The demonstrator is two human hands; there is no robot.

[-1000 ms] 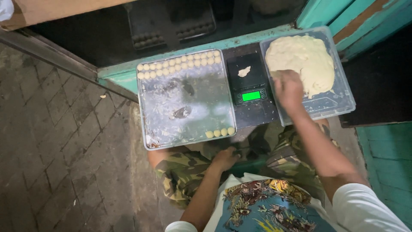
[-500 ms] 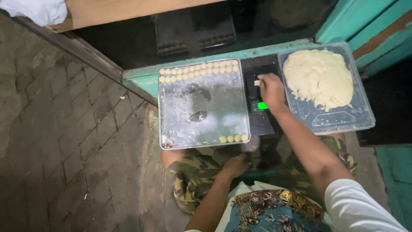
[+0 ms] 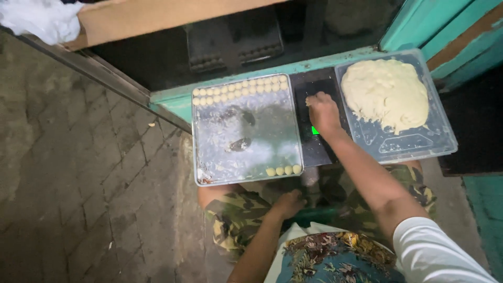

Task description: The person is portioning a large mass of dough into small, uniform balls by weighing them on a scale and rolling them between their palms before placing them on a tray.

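Right hand [image 3: 323,111] rests on black scale [image 3: 314,149].

Our right hand [image 3: 323,111] covers most of the scale [image 3: 316,120], hiding its display; at one o'clock, the dough tray [image 3: 419,144] runs partly shadowed.

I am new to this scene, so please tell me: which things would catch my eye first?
The pale mound of dough fills the clear plastic tray at right. The right hand rests on the black scale in the middle. At left, the shiny metal baking tray holds rows of small dough balls along its far edge.
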